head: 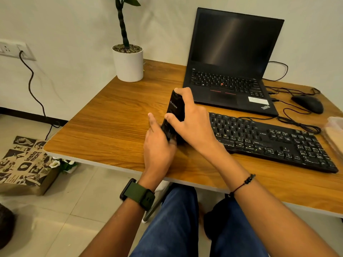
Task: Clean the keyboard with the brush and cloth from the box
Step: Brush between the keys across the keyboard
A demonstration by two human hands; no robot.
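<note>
Both hands [178, 123] grip box [174, 112] beside keyboard [274, 141].

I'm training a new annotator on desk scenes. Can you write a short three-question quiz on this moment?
1. True or false: the black box lies flat on the keyboard.
2. Which hand wears the green watch? A) left B) right
3. Fill in: the white plant pot stands to the ___ of the laptop in the picture.

Key:
1. False; the left hand and right hand hold it upright on the wooden desk.
2. A
3. left
</note>
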